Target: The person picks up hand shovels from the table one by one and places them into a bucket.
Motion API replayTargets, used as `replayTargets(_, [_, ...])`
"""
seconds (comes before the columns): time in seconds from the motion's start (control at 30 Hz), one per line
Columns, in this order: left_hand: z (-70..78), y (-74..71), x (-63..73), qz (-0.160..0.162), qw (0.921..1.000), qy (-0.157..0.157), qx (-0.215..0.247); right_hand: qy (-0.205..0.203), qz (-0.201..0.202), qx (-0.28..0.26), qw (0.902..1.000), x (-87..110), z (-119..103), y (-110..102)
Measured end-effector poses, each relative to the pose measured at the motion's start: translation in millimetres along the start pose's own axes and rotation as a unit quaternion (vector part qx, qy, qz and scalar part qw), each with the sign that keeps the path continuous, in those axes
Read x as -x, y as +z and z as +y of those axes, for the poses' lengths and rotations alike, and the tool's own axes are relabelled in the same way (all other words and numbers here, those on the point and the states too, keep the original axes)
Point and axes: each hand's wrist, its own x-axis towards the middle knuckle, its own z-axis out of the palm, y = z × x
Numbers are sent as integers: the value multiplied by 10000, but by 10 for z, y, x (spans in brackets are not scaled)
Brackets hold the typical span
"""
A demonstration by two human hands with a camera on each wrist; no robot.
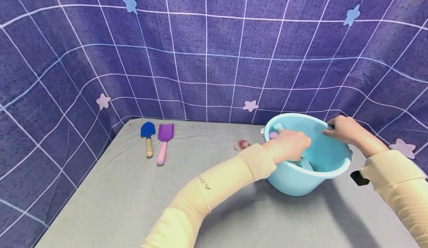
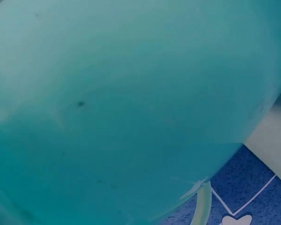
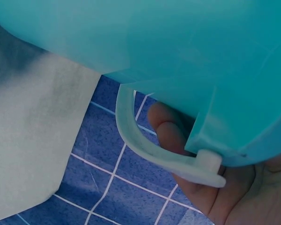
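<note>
A light blue bucket [image 1: 294,183] stands on the grey-covered table, its mouth tilted toward me. My left hand [image 1: 289,144] reaches over the near left rim into it; its fingertips are hidden, so any hold cannot be told. Beside that hand lie a light blue piece [image 1: 305,164], a purple piece [image 1: 273,135] and a pale blue knob-like end [image 1: 278,126]. My right hand [image 1: 344,129] grips the bucket's right rim. In the right wrist view its fingers [image 3: 171,136] show behind the rim near the pale handle [image 3: 140,147]. The left wrist view holds mostly the bucket's outer wall [image 2: 131,93].
At the table's back left lie a small blue shovel [image 1: 148,129] with a wooden handle and a purple shovel [image 1: 165,132] with a pink handle. A reddish mark [image 1: 243,144] is left of the bucket. Purple gridded cloth [image 1: 207,65] hangs behind and at both sides.
</note>
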Motion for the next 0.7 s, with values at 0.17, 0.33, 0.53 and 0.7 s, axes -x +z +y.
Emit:
replayTargets(0.17, [14, -34, 22, 5, 10000, -6, -35, -6, 4, -18, 10000, 16, -6, -10])
replayTargets(0.33, [30, -78, 66, -26, 9999, -80, -77, -19, 5, 7, 10000, 20, -1, 4])
replayTargets(0.53, [30, -182, 206, 19, 9998, -153, -155, -66, 48, 33, 10000, 21, 3, 7])
replayTargets(0.7, [-18, -247, 341, 201, 9994, -86, -261, -17, 41, 42, 10000, 12, -7, 5])
